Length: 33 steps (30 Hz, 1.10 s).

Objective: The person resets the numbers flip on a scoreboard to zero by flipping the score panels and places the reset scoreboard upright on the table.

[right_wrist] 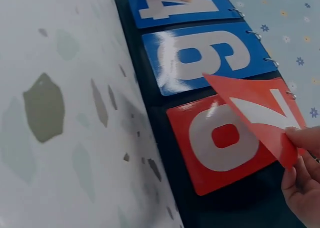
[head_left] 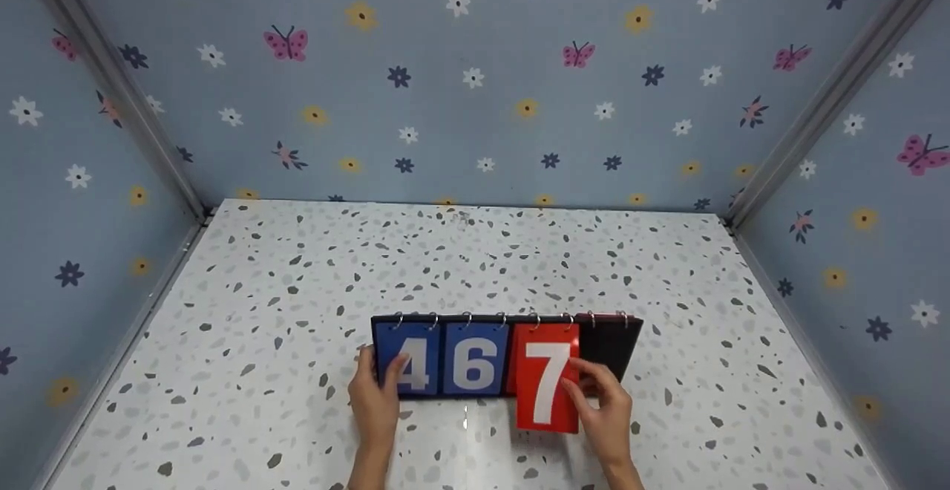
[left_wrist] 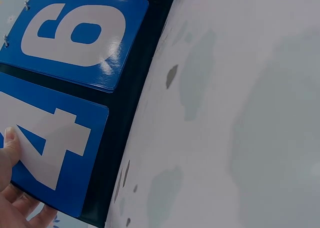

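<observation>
A black flip scoreboard (head_left: 605, 343) leans upright on the table, its number cards hung on metal rings along the top edge. My left hand (head_left: 375, 401) grips its left end, with the thumb over the blue 4 card (head_left: 415, 382) and the fingers behind. Beside that hangs a blue 6 card (head_left: 475, 364). With finger and thumb, my right hand (head_left: 607, 404) pinches the right edge of a red 7 card (head_left: 531, 401), which is lifted off the board. Beneath it, the right wrist view shows a red 0 card (right_wrist: 205, 175). At the far right, the board's front is bare black.
The speckled white table (head_left: 460, 267) stretches around the scoreboard. Blue panels with flowers and butterflies stand as a back wall (head_left: 475, 111), a left wall (head_left: 67, 230) and a right wall (head_left: 876, 252).
</observation>
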Each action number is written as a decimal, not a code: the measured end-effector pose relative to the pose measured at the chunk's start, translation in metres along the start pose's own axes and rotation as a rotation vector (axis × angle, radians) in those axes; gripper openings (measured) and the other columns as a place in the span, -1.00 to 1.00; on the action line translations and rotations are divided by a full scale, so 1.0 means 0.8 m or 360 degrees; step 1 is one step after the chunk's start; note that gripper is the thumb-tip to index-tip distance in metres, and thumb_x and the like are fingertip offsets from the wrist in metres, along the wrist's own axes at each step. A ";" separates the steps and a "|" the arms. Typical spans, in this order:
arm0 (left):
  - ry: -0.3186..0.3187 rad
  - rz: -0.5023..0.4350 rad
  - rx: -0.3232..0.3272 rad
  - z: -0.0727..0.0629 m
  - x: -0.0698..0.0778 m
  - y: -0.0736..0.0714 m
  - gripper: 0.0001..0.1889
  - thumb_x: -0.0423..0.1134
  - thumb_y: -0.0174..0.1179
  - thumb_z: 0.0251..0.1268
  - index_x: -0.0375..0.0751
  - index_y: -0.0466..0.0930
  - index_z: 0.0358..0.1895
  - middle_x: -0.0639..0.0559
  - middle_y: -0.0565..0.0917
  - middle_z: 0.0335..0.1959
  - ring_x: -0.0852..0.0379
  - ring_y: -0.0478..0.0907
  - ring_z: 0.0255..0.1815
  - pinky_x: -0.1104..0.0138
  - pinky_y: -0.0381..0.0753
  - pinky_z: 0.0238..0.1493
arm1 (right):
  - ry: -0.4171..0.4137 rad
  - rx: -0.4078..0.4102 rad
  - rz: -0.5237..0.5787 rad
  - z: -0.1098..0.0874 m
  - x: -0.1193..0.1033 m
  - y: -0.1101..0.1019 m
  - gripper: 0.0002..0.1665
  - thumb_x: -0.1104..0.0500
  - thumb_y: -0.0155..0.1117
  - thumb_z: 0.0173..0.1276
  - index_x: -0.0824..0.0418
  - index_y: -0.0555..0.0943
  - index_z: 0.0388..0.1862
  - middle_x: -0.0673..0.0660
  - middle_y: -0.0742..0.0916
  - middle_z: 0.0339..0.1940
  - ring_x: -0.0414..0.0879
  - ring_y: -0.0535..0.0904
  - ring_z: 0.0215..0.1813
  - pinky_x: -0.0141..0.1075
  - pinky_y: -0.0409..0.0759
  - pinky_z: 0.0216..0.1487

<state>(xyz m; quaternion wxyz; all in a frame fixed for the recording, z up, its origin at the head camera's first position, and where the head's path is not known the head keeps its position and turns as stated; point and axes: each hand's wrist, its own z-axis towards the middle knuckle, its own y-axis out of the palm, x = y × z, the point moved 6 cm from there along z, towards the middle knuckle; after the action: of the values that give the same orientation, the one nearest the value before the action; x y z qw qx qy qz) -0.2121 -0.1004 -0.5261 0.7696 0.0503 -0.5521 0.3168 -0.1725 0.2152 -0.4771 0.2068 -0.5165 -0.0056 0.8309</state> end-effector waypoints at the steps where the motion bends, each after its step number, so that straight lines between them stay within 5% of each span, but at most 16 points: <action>1: -0.0001 -0.0005 -0.0002 0.000 0.000 0.000 -0.74 -0.22 0.25 0.06 -0.25 0.42 -0.25 0.00 0.56 -0.44 0.17 0.48 -0.44 0.35 0.41 -0.40 | 0.0014 -0.0030 0.0054 0.001 -0.005 -0.001 -0.74 0.49 0.21 0.10 0.40 0.57 -0.18 0.23 0.62 -0.32 -0.08 0.51 -0.43 -0.40 0.51 -0.43; 6: -0.0009 -0.0002 -0.0003 0.001 0.001 0.000 -0.73 -0.22 0.25 0.06 -0.26 0.43 -0.24 0.00 0.56 -0.42 0.17 0.49 -0.41 0.35 0.42 -0.36 | 0.0050 -0.0173 0.0239 0.004 -0.022 -0.007 -0.71 0.60 -0.06 0.21 0.53 0.52 -0.13 0.34 0.59 -0.26 -0.07 0.54 -0.33 -0.37 0.54 -0.36; 17: 0.0002 0.0063 0.0006 0.000 0.000 0.000 -0.73 -0.21 0.25 0.05 -0.27 0.41 -0.27 -0.01 0.54 -0.46 0.13 0.47 -0.45 0.26 0.42 -0.40 | -0.0353 -0.0065 0.0308 0.030 -0.047 -0.022 -0.76 0.71 0.11 -0.04 0.59 0.57 -0.36 0.35 0.59 -0.41 -0.12 0.54 -0.29 -0.49 0.49 -0.27; 26: -0.0010 0.0054 0.0003 0.002 0.001 -0.001 -0.73 -0.21 0.26 0.05 -0.26 0.42 -0.25 -0.04 0.57 -0.43 0.11 0.51 -0.42 0.22 0.44 -0.39 | -0.0625 -0.0059 0.0281 0.074 -0.079 -0.021 -0.72 0.75 0.15 -0.15 0.56 0.58 -0.43 0.39 0.58 -0.39 0.04 0.52 -0.26 -0.43 0.47 -0.17; 33: -0.0016 0.0043 -0.0008 0.001 -0.001 0.000 -0.72 -0.19 0.24 0.07 -0.27 0.43 -0.24 -0.02 0.57 -0.42 0.12 0.51 -0.39 0.25 0.43 -0.35 | -0.0648 -0.0007 0.0212 0.104 -0.084 -0.010 -0.78 0.71 0.19 -0.12 0.52 0.56 -0.47 0.28 0.62 -0.50 -0.15 0.56 -0.40 -0.48 0.49 -0.38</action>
<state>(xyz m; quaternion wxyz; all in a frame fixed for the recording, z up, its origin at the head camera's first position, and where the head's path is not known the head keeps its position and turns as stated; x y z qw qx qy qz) -0.2126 -0.1010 -0.5263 0.7626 0.0424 -0.5573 0.3256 -0.2157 0.2163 -0.3790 0.1450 -0.3377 -0.0149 0.9299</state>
